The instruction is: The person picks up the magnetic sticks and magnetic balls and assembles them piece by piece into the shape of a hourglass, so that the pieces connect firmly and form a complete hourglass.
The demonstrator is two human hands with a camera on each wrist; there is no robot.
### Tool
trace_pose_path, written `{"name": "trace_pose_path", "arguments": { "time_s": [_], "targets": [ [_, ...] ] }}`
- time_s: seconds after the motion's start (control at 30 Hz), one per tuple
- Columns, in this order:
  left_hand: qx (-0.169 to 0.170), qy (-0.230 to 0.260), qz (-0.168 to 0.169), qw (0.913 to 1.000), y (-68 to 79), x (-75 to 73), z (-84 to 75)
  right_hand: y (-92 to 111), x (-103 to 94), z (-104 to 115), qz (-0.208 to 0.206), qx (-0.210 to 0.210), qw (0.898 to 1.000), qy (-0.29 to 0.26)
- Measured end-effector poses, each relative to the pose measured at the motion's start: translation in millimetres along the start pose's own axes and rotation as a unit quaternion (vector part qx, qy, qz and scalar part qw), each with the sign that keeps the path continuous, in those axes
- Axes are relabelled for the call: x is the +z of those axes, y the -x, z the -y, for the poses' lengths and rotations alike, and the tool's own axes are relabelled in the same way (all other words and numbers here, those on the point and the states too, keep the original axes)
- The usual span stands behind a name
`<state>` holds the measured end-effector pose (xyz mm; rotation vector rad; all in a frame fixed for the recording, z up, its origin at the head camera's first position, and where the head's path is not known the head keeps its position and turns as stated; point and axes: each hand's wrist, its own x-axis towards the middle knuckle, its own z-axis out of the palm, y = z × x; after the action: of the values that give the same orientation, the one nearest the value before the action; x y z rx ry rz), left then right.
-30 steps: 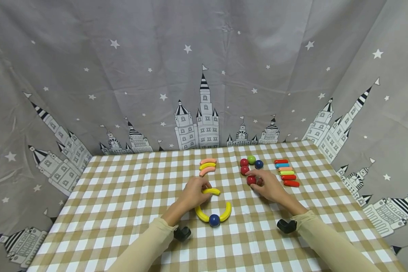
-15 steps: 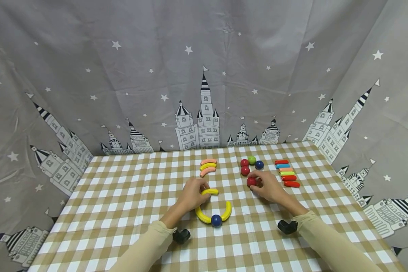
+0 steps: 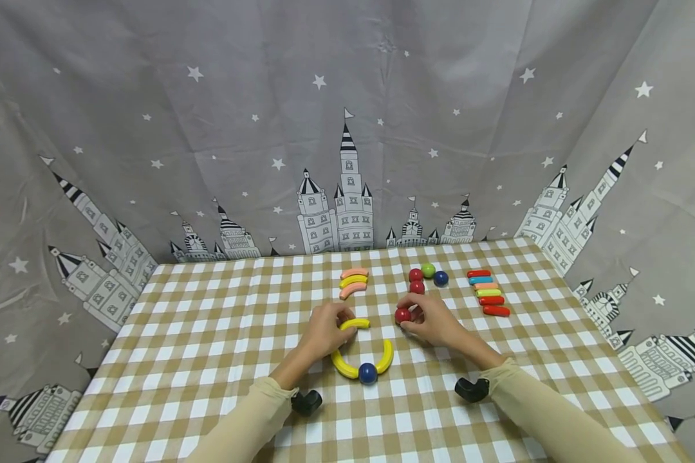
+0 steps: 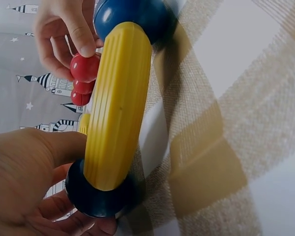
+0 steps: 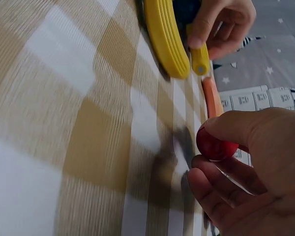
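Observation:
My left hand pinches a curved yellow rod between thumb and fingers. Beside its fingers, a dark blue ball shows in the left wrist view; the hand hides it from the head view. Two more curved yellow rods meet at a blue ball, making an arc open at the right. My right hand grips a red ball by thumb and fingertips, right of the rod's free end. That ball appears slightly off the cloth in the right wrist view.
Behind lie curved pink and yellow rods. Two red balls, a green ball and another blue ball sit at the back right. Several straight coloured rods form a column farther right. A checked cloth covers the table; a grey curtain hangs behind.
My right hand has moved left with the red ball, away from the other red balls and towards the yellow rods. The left hand stays nearly in place on its rod.

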<state>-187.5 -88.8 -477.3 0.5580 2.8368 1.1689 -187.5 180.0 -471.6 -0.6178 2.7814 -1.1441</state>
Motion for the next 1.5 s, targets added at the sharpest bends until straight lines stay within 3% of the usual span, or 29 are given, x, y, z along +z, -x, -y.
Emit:
{"name": "trace_pose_path", "arguments": {
  "time_s": [0.4,0.7,0.97,1.23,1.5],
  "targets": [
    [-0.007,0.000,-0.010,0.9999,0.3,1.1,4.2,-9.7,19.1,16.9,0.041,-0.013,0.999,-0.017],
    [0.010,-0.004,-0.024,0.9996,0.9,1.3,4.5,-16.4,33.9,26.7,0.046,-0.019,0.999,0.012],
    [0.004,-0.004,-0.006,1.0000,-0.3,-1.5,3.6,-17.6,35.6,30.3,0.043,-0.005,0.999,0.015],
    [0.053,-0.020,0.027,0.9980,-9.9,-0.6,3.2,-16.7,36.3,27.8,0.045,-0.014,0.999,0.012],
    [0.050,-0.028,0.020,0.9982,-10.4,0.6,3.5,-5.0,31.2,27.2,0.039,0.012,0.999,-0.007]
  ]
}}
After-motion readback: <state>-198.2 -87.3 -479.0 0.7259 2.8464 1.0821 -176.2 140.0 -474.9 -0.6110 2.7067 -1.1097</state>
